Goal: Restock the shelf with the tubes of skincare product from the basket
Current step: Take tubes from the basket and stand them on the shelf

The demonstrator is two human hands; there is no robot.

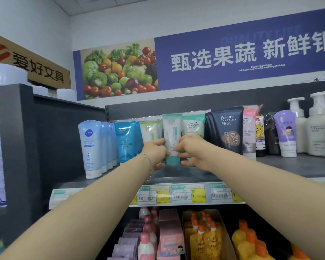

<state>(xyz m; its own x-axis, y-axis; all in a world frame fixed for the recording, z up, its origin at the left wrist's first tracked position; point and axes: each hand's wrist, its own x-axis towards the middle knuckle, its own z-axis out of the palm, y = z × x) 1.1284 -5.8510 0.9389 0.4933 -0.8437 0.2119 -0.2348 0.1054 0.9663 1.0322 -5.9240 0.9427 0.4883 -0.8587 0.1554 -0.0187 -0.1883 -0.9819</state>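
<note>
Both hands are on one item. The teal-capped tube (pixel 172 128) stands upright, cap down and crimped end up, with its long axis vertical. It is over the top shelf (pixel 270 166), forward of the back row. I cannot tell whether the cap sits on the shelf board or hangs just above it, because fingers hide the base.

The left hand (pixel 155 152) grips the tube's lower body from the left with curled fingers. The right hand (pixel 191 149) pinches the same zone from the right, and its lower fingers spread under the cap. The tube is centred between the two hands and neither hand is clearly nearer.

The slot is straight behind the tube. It lies between the green-white tubes (pixel 149 134) on the left and the mint Pure Fountain tube (pixel 193 125) on the right. The tube's face is already toward the aisle.

My judgement is that the placing step is nearly done. What remains is a short push back into the gap while keeping the tube vertical, then letting go. The risk is that the tube tips on its narrow cap or knocks its neighbours.

In the same row, the Nivea tubes (pixel 91 147) and blue Pure Fountain tubes (pixel 125 139) stand further left, and the navy tube (pixel 228 130) stands to the right. The basket is not in view.
</note>
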